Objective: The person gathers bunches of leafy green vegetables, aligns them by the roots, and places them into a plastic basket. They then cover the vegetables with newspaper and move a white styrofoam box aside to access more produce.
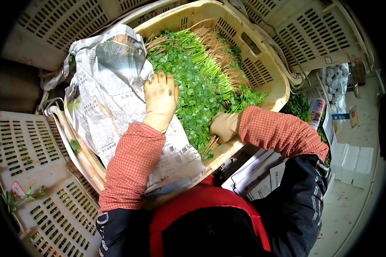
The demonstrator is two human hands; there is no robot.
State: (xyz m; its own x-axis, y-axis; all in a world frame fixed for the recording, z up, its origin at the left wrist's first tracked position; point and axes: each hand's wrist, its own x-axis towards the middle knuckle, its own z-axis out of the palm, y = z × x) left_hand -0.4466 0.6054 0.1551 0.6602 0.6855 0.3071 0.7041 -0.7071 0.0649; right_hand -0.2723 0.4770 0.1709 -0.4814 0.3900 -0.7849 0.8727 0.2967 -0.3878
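A yellow plastic crate [284, 82] holds rows of leafy green herbs [188, 72], with pale green stems and brown roots [218, 48] toward the far right side. Printed newspaper sheets [115, 86] cover the crate's left part. My gloved left hand [160, 93] lies palm down at the newspaper's edge, fingers extended over the leaves and grasping nothing. Near the crate's front right wall, my gloved right hand [225, 127] is closed around a small bunch of herbs [211, 143], whose brown roots stick out below it. The fingertips of that hand are hidden.
Slotted pale crates stand at the left [25, 144] and upper right [312, 38]. A metal wire handle [297, 66] curves beside the yellow crate. Flat printed cartons [260, 175] lie under my right arm. Stacked white blocks [353, 163] and clear plastic bags [334, 83] are farther right.
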